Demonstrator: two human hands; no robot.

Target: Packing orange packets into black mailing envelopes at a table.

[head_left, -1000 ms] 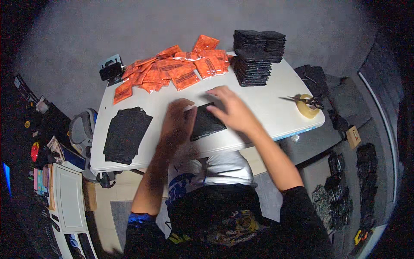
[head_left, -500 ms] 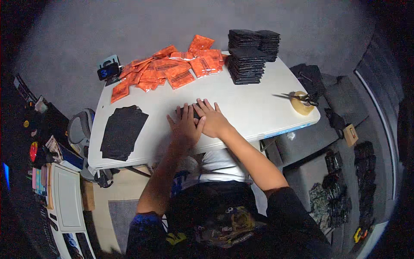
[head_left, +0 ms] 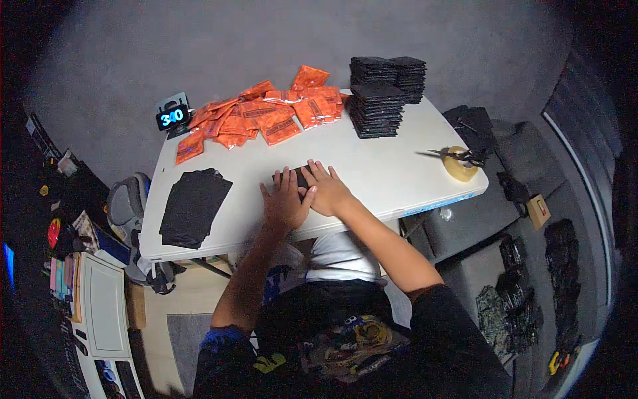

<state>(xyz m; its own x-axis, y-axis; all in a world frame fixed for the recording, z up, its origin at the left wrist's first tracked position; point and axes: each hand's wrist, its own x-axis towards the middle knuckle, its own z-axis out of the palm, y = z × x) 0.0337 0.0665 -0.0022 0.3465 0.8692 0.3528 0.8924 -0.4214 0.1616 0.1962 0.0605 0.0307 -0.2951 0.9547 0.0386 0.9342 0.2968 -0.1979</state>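
Near the front edge of the white table (head_left: 372,178), a small flat black packet (head_left: 301,177) lies mostly covered by my two hands. My left hand (head_left: 287,198) rests flat on its left part, fingers stretched out. Flat over its right part is my right hand (head_left: 329,191), fingers spread and pointing away from me. The thumbs come close together. To the left lies a loose pile of flat black pouches (head_left: 195,207). Beyond my hands is a heap of orange packets (head_left: 262,113), and neat stacks of black packets (head_left: 377,110) rise at the far right.
Black scissors (head_left: 458,157) lie on a roll of clear tape (head_left: 460,169) at the table's right end. A small lit display on a stand (head_left: 173,118) stands at the far left corner. Right of the table is a grey sofa (head_left: 531,159); a chair (head_left: 127,203) stands left.
The whole view has shifted slightly, so the table sits a little lower. Both hands stay flat on the black packet, the fingers barely changed.
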